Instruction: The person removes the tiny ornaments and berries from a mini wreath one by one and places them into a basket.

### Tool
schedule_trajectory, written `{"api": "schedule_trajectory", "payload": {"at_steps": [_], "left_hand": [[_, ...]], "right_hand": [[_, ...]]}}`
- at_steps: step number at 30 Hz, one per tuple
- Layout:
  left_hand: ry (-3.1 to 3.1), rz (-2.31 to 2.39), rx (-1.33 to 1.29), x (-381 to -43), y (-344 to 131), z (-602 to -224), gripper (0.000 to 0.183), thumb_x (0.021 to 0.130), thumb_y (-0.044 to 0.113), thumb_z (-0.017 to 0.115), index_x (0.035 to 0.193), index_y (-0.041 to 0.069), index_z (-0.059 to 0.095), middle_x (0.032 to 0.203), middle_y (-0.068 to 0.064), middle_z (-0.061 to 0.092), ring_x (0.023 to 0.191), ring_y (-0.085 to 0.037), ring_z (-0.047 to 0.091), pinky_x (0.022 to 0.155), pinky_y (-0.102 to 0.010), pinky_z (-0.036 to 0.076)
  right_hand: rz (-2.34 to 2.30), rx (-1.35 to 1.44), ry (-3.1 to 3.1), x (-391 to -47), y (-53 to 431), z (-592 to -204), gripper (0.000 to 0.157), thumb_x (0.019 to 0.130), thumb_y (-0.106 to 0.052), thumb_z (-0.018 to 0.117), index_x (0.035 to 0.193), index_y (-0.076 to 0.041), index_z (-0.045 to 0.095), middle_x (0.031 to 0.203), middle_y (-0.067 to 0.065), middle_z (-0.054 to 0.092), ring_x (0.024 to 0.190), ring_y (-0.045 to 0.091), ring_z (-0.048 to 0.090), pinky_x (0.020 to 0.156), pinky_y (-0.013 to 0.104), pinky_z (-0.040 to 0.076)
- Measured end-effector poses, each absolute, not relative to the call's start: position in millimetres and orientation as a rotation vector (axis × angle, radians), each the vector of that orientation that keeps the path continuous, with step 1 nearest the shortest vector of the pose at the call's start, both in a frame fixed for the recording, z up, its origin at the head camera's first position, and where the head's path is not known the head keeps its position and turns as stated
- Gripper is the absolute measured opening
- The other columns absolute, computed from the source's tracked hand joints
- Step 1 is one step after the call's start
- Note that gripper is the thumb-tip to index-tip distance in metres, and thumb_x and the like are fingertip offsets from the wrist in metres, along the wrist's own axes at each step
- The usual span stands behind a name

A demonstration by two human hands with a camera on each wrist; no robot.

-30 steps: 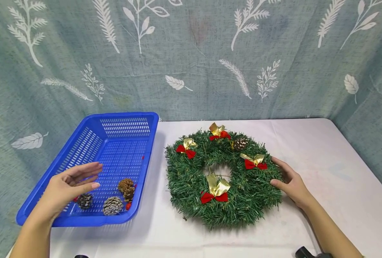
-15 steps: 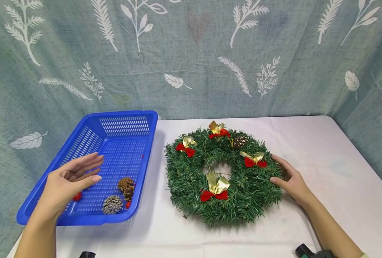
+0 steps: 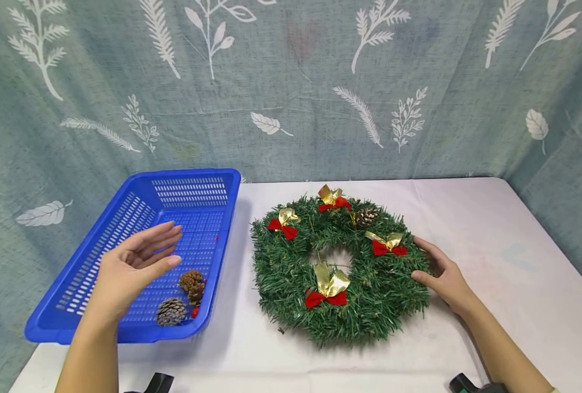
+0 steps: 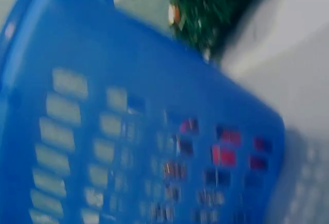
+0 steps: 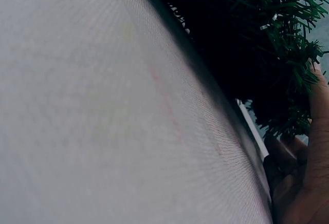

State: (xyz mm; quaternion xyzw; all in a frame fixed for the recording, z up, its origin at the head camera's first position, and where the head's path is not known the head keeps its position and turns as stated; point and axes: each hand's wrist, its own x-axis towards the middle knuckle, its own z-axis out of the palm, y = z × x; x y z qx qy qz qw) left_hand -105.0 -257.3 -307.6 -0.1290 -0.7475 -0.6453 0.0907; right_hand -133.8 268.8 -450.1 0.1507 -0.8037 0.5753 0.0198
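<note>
My left hand [image 3: 133,267] is over the blue plastic basket [image 3: 192,188], fingers nearly straight and thumb apart, with nothing visible between them. Below and right of it in the basket lie a brown pine cone [image 3: 192,285], a white-tipped pine cone [image 3: 171,311] and a red ball [image 3: 195,311]. The green wreath [image 3: 286,273] lies flat on the table, trimmed with several red-and-gold bows [image 3: 326,297] and one pine cone [image 3: 366,216]. My right hand [image 3: 445,278] holds the wreath's right edge, thumb in front and fingers around the outside. The left wrist view is blurred by the basket wall [image 4: 128,44].
A white cloth [image 3: 492,234] covers the table. Behind it hangs a grey-green curtain [image 3: 300,147] with white leaf prints. Dark devices show at the bottom edge, one near the left forearm [image 3: 159,382] and another near the right [image 3: 467,385].
My left hand has moved right and slightly up over the basket. A dark pine cone seen below it earlier is no longer visible. My right hand stays on the wreath.
</note>
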Motion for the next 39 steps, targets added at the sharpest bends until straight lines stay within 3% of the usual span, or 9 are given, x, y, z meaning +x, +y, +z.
{"api": "schedule_trajectory", "payload": {"at_steps": [20, 32, 39], "left_hand": [[-2.071, -1.996, -0.127, -109, -204, -291, 0.052, 0.081, -0.007, 0.069, 0.131, 0.001, 0.054, 0.117, 0.0, 0.067, 0.105, -0.01, 0.064, 0.088, -0.02, 0.052], [-1.992, -2.019, -0.166, -118, -170, -276, 0.054, 0.079, -0.007, 0.071, 0.13, 0.0, 0.054, 0.118, -0.003, 0.066, 0.11, -0.015, 0.062, 0.094, -0.023, 0.05], [-2.01, -1.97, -0.186, -128, -151, -272, 0.054, 0.078, -0.006, 0.072, 0.129, 0.005, 0.057, 0.122, -0.006, 0.064, 0.113, -0.017, 0.06, 0.097, -0.026, 0.048]], "right_hand": [[1.831, 0.499, -2.449, -133, 268, -450, 0.069, 0.088, 0.003, 0.061, 0.148, -0.007, 0.029, 0.143, -0.021, 0.032, 0.125, -0.013, 0.031, 0.096, 0.002, 0.03], [1.802, 0.479, -2.478, -134, 269, -451, 0.069, 0.089, 0.001, 0.061, 0.149, -0.011, 0.029, 0.144, -0.019, 0.032, 0.124, -0.013, 0.031, 0.095, 0.001, 0.03], [1.799, 0.477, -2.479, -134, 269, -451, 0.07, 0.088, 0.0, 0.062, 0.149, -0.01, 0.029, 0.146, -0.016, 0.032, 0.124, -0.013, 0.03, 0.095, 0.002, 0.03]]}}
